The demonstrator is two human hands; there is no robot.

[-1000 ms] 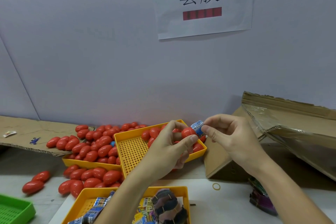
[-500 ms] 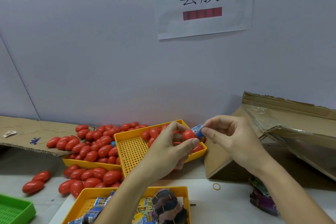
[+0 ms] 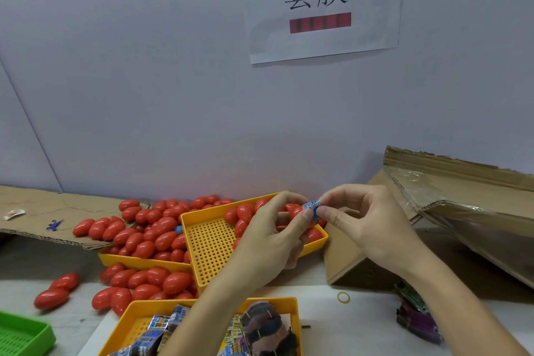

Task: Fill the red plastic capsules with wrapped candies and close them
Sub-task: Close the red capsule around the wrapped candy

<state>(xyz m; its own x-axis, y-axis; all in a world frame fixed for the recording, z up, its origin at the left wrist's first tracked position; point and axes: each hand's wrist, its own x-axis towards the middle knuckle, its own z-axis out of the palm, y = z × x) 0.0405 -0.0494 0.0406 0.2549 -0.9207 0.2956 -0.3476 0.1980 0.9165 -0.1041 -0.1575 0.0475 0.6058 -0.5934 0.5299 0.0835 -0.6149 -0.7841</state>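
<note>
My left hand (image 3: 270, 237) grips a red capsule half (image 3: 295, 212) above the perforated yellow tray (image 3: 212, 243), fingers curled round it. My right hand (image 3: 361, 222) pinches a blue wrapped candy (image 3: 311, 206) between thumb and forefinger and holds it against the capsule's mouth. The candy's inner end is hidden by my left thumb. Several loose red capsule pieces lie in that tray behind my hands. A nearer yellow tray (image 3: 138, 309) holds several wrapped candies (image 3: 161, 324).
A pile of closed red capsules (image 3: 144, 235) fills another yellow tray at the left and spills onto the table. A green tray (image 3: 24, 337) sits at bottom left. Cardboard boxes (image 3: 450, 211) stand at the right. A rubber band (image 3: 343, 297) and dark packets (image 3: 416, 315) lie nearby.
The candy has turned from upright to lying sideways at the capsule's mouth, and my left thumb has slid up against it. Both hands stay in the same place.
</note>
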